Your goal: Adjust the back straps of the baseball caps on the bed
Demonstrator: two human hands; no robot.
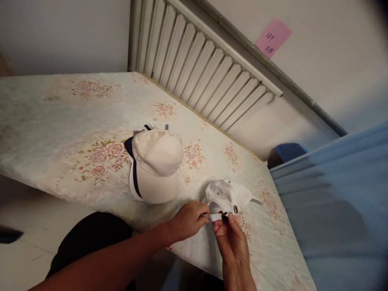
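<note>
A white baseball cap (222, 190) lies on the flower-patterned table cover near the front edge, its back opening facing me. My left hand (189, 220) pinches one side of the cap's white back strap (214, 217). Fingers of my right hand (232, 238) close on the strap's other side, at a small dark buckle (224, 217). A metal eyelet (235, 209) shows on the cap just above my right fingertips. To the left sits a stack of caps: a beige cap (159, 153) on top, with a dark brim and a white brim (133, 184) peeking out beneath.
The floral cover (75, 117) spreads over the table. Behind it runs a white radiator (194, 60) along the wall. A pink note (273, 37) is stuck above. Blue curtain fabric (336, 202) hangs at the right, beside a dark blue object (287, 152).
</note>
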